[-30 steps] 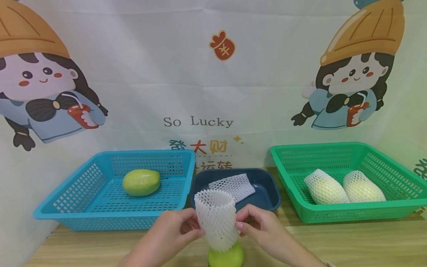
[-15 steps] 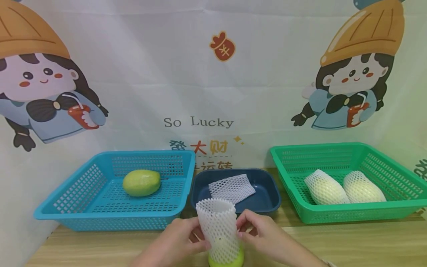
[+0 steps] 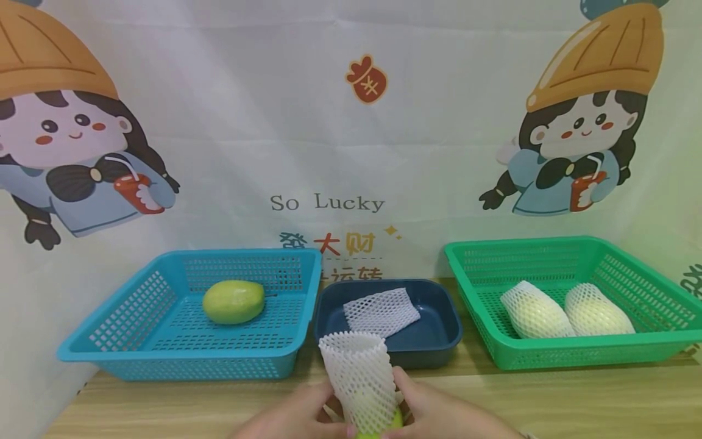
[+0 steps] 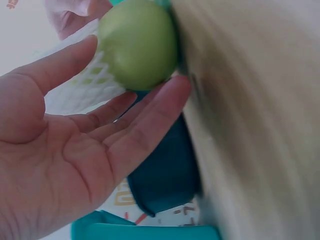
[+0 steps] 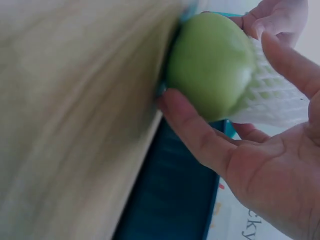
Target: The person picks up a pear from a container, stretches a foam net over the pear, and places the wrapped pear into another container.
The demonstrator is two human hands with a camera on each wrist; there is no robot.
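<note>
A white foam fruit net [image 3: 359, 375] stands upright over a green mango [image 3: 397, 418] at the table's front. Its upper end gapes wide, while the mango's bare lower end shows in both wrist views. My left hand [image 3: 307, 410] holds the net and mango from the left, its thumb at the net's edge and its fingers around the far side. From the right, my right hand [image 3: 439, 410] holds them the same way, thumb near the net's rim in the right wrist view [image 5: 275, 165].
A blue basket [image 3: 181, 360] on the left has one bare mango [image 3: 233, 302]. Behind the hands, a dark blue tray [image 3: 439, 329] bears a flat foam net [image 3: 382, 312]. Two netted mangoes [image 3: 537, 311] lie in the green basket [image 3: 592, 350] at right.
The net has come down over the mango, covering more of it. Both hands have moved lower and closer, from pinching the net's sides to around the mango's lower part.
</note>
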